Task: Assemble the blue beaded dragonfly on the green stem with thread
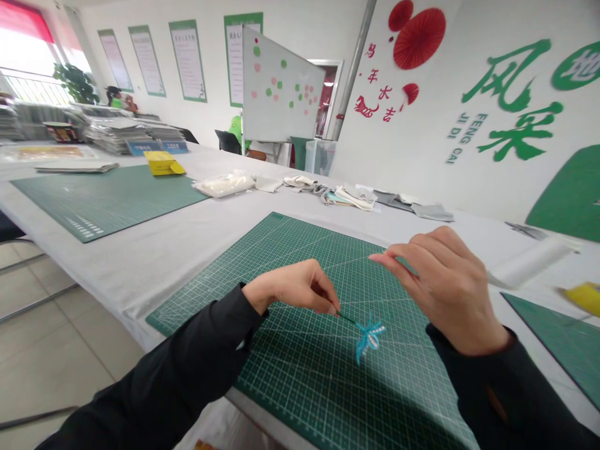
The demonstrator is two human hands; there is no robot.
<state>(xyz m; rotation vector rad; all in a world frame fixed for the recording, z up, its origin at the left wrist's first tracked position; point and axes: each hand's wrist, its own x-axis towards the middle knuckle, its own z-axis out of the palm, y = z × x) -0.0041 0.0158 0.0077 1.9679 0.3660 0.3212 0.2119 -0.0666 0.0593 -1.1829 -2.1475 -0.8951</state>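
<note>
Across the whole lower view stretches a long table (173,250) with white cloth, and its left edge runs at a slant above the tiled floor (28,350). Close to the person, a gridded near mat (323,250) reaches almost to the near edge of the table, and a wide strip of cloth separates it from the left mat (112,194). Around the left hand (297,284) and the right hand (443,284) the grid extends to the far side, so they have room there.

I count one whiteboard (281,87), three green mats, four posters (187,59) on the back wall, two yellow objects (164,164) and one blue ornament (373,342), flower-like, with small white dots along its petals.

The right mat (557,337) is cut off at the border of the view; one poster is partly covered by the whiteboard; the yellow object at the right is too blurred to name. The right hand is raised over the near mat, thumb and forefinger brought together; I cannot tell whether something very thin is between them. The left hand, lower, pinches a thin dark green stem (347,317), and its fingertips hide one end. At the other end is the blue ornament, over the near mat; whether it touches the surface, I cannot tell
</note>
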